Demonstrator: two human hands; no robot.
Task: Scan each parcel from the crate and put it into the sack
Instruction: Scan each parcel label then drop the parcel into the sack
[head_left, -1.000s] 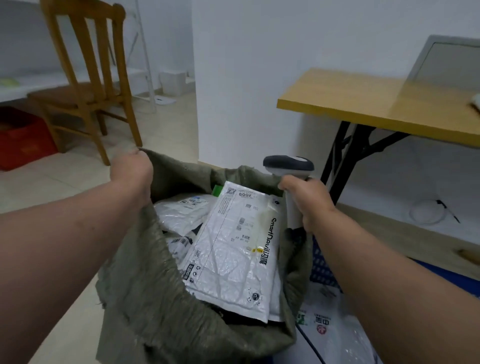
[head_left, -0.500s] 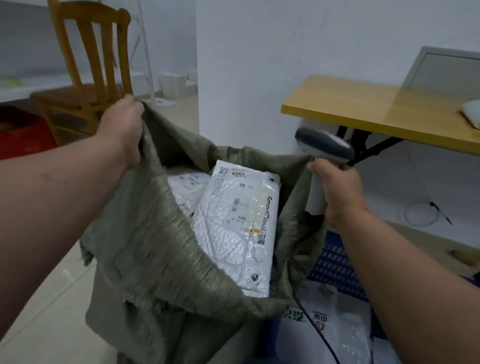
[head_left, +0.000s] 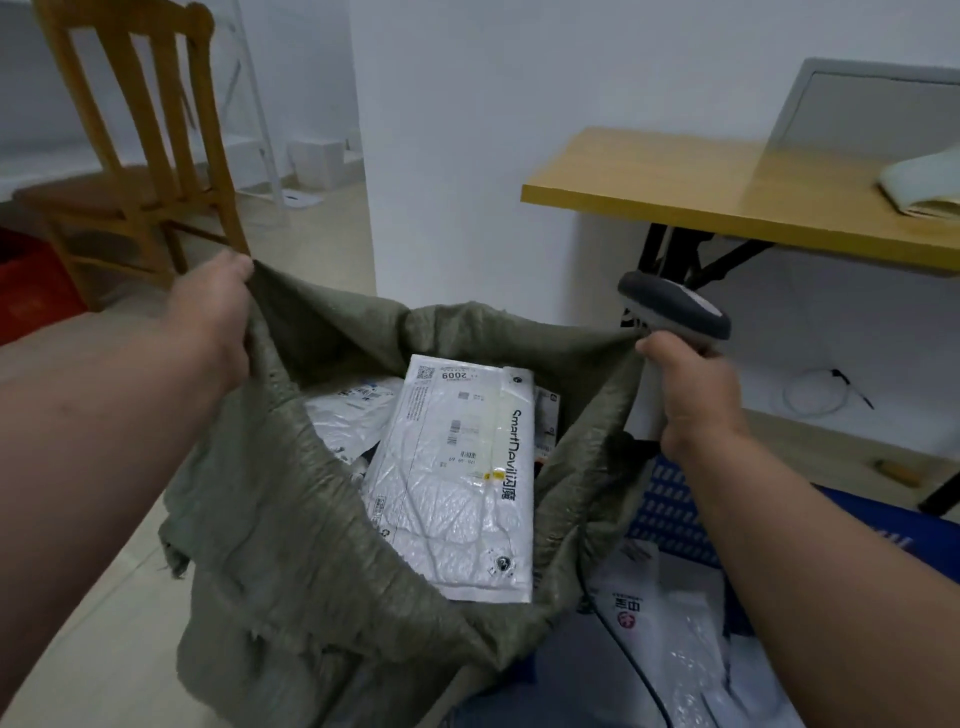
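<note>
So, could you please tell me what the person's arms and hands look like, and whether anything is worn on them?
Both forearms are bare right to the frame's edge: no sleeves show. The left hand and right hand wear no gloves, and no watch, ring or wristband can be seen.

parcel (head_left: 457, 483) | "SmartNavi" | label "2009" | QR code

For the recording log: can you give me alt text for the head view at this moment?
Two hands hold a green sack open: the left hand grips its rim, the right hand grips the other side and a scanner. White parcels lie inside; more parcels sit in a blue crate at the right.
</note>
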